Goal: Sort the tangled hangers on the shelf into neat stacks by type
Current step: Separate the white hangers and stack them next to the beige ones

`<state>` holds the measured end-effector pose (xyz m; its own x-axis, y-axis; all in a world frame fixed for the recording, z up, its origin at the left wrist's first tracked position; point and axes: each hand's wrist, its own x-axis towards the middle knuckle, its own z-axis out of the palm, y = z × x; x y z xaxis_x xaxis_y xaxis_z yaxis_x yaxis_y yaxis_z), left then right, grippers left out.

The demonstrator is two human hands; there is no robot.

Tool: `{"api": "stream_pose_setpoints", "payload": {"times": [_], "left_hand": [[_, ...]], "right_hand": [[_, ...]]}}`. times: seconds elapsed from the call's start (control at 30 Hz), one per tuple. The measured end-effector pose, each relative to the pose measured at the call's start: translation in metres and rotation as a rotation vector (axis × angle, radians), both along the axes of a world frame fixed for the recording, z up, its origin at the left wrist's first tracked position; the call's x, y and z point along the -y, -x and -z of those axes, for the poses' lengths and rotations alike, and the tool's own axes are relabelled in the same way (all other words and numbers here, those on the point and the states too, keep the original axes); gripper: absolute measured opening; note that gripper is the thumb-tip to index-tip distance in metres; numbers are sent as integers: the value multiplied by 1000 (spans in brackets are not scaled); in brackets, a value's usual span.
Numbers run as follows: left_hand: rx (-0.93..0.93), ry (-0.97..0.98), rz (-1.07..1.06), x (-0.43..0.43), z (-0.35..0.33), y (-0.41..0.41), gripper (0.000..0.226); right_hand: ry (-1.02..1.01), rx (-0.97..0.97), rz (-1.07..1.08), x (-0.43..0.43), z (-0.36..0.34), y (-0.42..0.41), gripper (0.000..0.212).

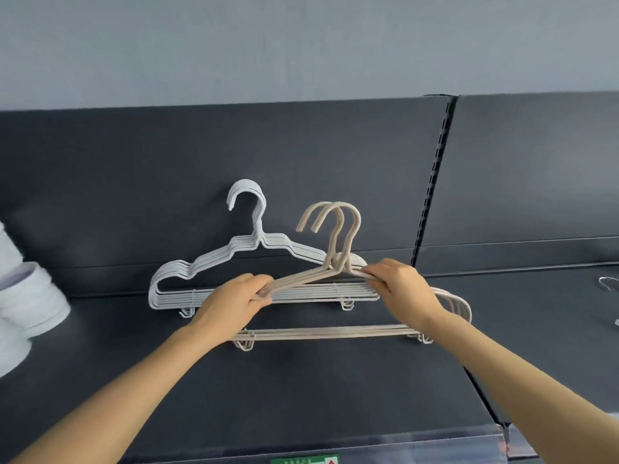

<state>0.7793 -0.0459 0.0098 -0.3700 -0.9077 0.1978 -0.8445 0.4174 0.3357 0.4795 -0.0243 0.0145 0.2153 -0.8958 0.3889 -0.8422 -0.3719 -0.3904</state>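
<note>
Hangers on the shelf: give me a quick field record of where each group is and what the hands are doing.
white hangers: neat stack, lying at the back of the shelf
beige hangers: in front of the white stack, hooks not lined up
left hand: grips the left shoulder of the beige hangers
right hand: grips their right shoulder
white rolls: far left, blurred
other hanger: far right, mostly out of frame

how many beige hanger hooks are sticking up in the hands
2: both curved beige plastic hanger hooks rise side by side above where the left hand and right hand grip the shoulders. More beige hangers seem stacked below, their hooks possibly hidden.
</note>
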Motion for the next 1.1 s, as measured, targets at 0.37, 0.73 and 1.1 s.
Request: {"api": "stream_pose_setpoints", "payload": {"times": [0.37, 0.73, 1.1], "left_hand": [[144, 59, -194, -9, 15, -49, 72], [178, 184, -197, -16, 12, -28, 53], [168, 184, -190, -11, 2, -45, 49]], "right_hand": [[54, -111, -8, 14, 8, -67, 24], [30, -206, -46, 1, 5, -58, 41], [29, -123, -71, 11, 5, -77, 24]]}}
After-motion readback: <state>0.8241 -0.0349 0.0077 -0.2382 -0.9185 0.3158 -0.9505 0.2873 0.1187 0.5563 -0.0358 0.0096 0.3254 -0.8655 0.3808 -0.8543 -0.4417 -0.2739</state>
